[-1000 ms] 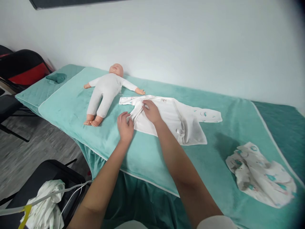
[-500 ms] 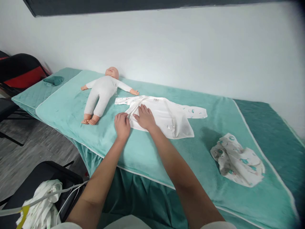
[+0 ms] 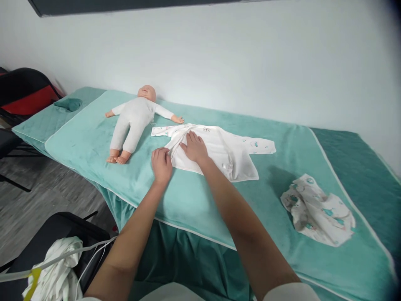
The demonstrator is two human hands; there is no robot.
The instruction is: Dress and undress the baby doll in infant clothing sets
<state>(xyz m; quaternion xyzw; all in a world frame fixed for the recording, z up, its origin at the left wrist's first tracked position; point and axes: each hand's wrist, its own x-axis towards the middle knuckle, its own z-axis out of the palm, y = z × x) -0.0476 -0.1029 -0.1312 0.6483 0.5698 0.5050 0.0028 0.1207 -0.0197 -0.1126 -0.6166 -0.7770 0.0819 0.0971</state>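
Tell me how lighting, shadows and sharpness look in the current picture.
Head view: no hard glare on the pale wall; a soft shadow on the green cover, upper left of the crumpled printed cloth. Head view: the top right corner darkens; left hand and right hand look fairly sharp, but the neckline mark on the white shirt is too small to read.

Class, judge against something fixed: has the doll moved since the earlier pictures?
No. The doll lies as before against the white seam to its left; both shift together in the view.
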